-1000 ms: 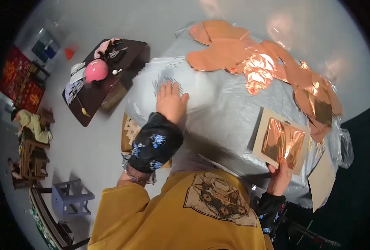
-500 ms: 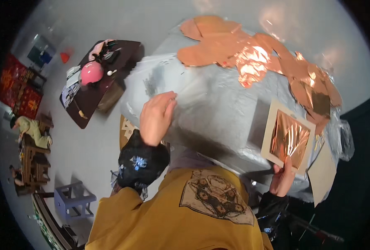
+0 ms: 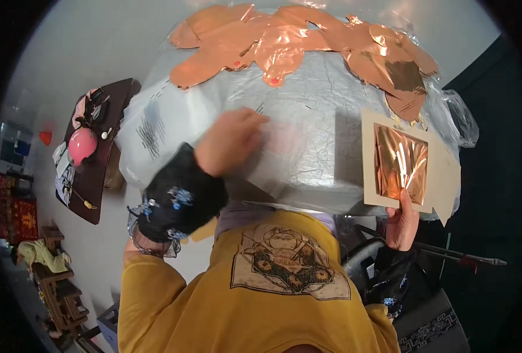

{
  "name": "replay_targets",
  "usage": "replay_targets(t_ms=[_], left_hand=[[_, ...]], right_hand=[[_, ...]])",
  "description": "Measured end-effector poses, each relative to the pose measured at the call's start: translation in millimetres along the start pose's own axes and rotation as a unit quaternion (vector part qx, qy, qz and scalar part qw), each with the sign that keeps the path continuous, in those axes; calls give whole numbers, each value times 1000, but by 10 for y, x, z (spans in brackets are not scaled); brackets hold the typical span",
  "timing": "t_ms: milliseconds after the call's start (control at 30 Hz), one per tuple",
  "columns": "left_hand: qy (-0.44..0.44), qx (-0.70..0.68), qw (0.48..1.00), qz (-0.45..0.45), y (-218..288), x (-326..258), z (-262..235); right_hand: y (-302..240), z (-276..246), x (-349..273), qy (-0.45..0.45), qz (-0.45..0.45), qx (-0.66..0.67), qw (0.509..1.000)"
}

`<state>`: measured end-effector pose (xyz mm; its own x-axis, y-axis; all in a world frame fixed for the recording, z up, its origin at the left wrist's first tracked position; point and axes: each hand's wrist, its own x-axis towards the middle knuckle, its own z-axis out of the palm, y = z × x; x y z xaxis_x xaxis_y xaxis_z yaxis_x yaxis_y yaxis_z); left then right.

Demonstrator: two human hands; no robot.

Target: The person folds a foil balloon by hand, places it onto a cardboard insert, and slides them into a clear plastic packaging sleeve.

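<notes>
My right hand grips the lower edge of a beige card frame, its thumb lying over the shiny copper foil inside. Behind the frame, a larger plain beige card sticks out to the right. My left hand is over the middle of the table, smeared by motion, with its fingers curled together. A thin translucent sheet with a faint pinkish sheen shows at its fingertips and seems to be in them. Left of this hand lie several translucent sheets, one with dark strokes.
Copper-coloured foil pieces run along the far side of the plastic-covered table. Bunched clear plastic hangs at its right edge. A dark side table at the left carries a pink ball-like object. Another person is far left.
My view has shifted, so the table now sits further left and higher. My left hand has moved toward the right over the table. My right hand still holds the card frame, now more upright.
</notes>
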<state>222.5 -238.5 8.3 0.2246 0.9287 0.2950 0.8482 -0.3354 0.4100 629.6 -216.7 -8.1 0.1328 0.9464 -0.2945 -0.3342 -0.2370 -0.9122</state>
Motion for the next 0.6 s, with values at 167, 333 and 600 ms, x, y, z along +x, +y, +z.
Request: replay_targets(t_ms=[167, 333, 600], left_hand=[[40, 48, 998, -14, 436, -12, 463], [63, -42, 995, 71, 365, 122, 542], [63, -101, 991, 59, 349, 208, 580]], right_hand=[[10, 26, -77, -79, 44, -32, 995], [67, -62, -52, -167, 131, -82, 974], [146, -32, -156, -249, 277, -110, 922]])
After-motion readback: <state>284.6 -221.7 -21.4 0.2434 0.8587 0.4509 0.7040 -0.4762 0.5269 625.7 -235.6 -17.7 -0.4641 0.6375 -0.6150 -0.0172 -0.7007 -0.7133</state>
